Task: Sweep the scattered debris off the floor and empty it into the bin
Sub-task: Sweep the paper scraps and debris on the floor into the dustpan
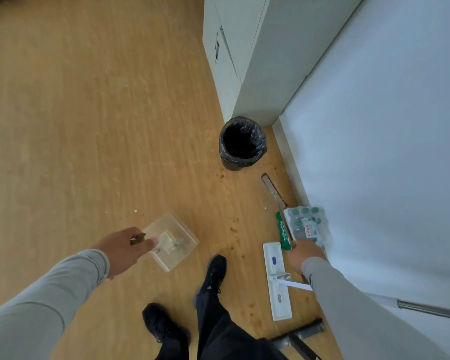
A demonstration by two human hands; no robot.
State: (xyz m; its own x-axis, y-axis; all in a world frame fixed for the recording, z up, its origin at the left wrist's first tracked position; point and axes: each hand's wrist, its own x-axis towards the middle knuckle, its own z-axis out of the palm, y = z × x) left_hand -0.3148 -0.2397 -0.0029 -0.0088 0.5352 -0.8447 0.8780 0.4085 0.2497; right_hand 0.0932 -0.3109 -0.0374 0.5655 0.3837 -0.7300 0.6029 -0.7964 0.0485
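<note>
Your right hand (pixel 305 255) hid its own fingers, the packet (pixel 307 224) beyond was blurred, and the mop handle (pixel 426 309) ran off frame
</note>
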